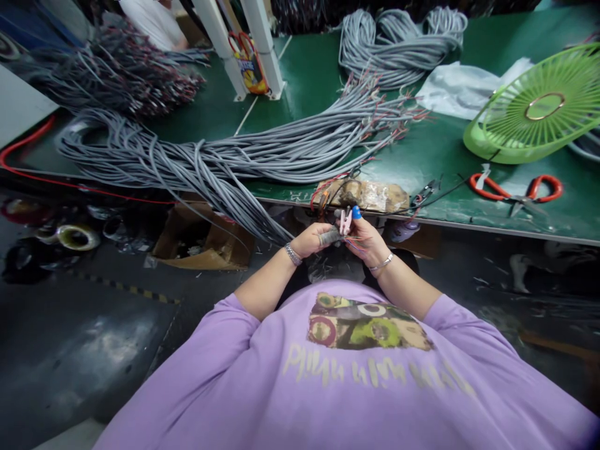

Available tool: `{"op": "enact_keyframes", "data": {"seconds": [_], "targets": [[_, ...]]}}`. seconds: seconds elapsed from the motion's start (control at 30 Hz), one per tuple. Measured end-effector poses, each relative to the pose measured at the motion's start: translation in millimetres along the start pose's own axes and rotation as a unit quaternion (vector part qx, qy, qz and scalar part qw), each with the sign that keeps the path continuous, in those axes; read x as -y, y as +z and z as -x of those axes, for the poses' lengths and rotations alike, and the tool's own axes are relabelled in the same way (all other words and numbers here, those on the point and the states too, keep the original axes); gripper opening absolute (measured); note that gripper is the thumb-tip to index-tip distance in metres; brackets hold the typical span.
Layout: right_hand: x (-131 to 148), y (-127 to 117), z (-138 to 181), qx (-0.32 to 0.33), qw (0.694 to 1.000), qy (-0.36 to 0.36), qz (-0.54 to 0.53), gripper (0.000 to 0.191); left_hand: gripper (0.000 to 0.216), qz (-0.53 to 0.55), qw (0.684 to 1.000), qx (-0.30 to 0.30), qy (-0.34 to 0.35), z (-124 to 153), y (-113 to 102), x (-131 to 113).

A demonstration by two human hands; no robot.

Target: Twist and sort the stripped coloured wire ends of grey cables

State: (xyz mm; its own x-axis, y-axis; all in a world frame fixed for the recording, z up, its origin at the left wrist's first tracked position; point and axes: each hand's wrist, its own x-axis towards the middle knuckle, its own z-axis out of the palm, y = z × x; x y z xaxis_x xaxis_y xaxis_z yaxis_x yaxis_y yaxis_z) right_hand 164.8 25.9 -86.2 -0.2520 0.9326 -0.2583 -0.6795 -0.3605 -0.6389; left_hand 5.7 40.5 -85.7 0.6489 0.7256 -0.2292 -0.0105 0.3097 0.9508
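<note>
My left hand (311,240) is closed around the ends of several grey cables (332,235) in front of the bench edge. Close beside it, my right hand (369,245) pinches thin coloured wires (357,244) that come out of those ends. A blue finger cover (357,212) sits on a digit of the right hand. Between the two hands stands a pink clip (345,222); what it grips is too small to tell. From my left hand the grey cables run up leftward into a long looped bundle (197,156) on the bench.
On the green bench (304,59) are a taped brown block (370,195), a small cutter (423,192), orange-handled scissors (520,195), a green fan (539,109), a plastic bag (462,90) and coiled grey cable (398,44). A white post (269,50) rises behind. Below sits a cardboard box (206,247).
</note>
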Motion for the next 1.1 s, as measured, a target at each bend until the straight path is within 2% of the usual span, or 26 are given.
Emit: {"op": "enact_keyframes", "data": {"seconds": [0.17,0.43,0.6,0.63,0.73,0.8,0.87,0.97,1.1], "targets": [[-1.1,-2.9,1.8,0.000,1.000,0.004,-0.011,0.053,0.060,0.000,1.000,0.008,0.006,3.9,-1.0,-3.4],[-0.3,-23.3,10.9,-0.031,0.997,0.066,-0.029,0.057,0.058,-0.046,0.996,0.062,0.032,25.7,-5.1,0.8],[-1.9,-34.4,15.8,-0.038,0.996,0.077,-0.009,0.053,0.055,-0.092,0.982,0.162,0.003,53.5,1.5,1.1],[-2.4,-36.2,16.4,-0.038,0.996,0.078,-0.008,0.051,0.055,-0.086,0.985,0.148,0.003,57.8,2.1,3.2],[-4.7,-41.2,20.0,-0.026,0.996,0.083,-0.005,0.043,0.055,-0.016,0.999,0.017,0.028,66.3,1.5,12.4],[-7.0,-43.8,25.0,-0.002,0.997,0.076,0.007,0.033,0.056,0.031,0.997,-0.044,0.045,68.7,0.7,17.1],[-9.9,-44.4,31.4,0.037,0.996,0.073,0.032,0.028,0.056,0.057,0.994,-0.066,0.063,70.0,0.7,18.6],[-15.3,-37.9,40.5,0.092,0.988,0.090,0.081,0.043,0.057,0.068,0.993,-0.073,0.070,71.9,2.4,17.4],[-22.5,-15.3,45.2,0.098,0.982,0.083,0.135,0.048,0.058,0.068,0.994,-0.064,0.048,74.1,5.8,19.0]]}}
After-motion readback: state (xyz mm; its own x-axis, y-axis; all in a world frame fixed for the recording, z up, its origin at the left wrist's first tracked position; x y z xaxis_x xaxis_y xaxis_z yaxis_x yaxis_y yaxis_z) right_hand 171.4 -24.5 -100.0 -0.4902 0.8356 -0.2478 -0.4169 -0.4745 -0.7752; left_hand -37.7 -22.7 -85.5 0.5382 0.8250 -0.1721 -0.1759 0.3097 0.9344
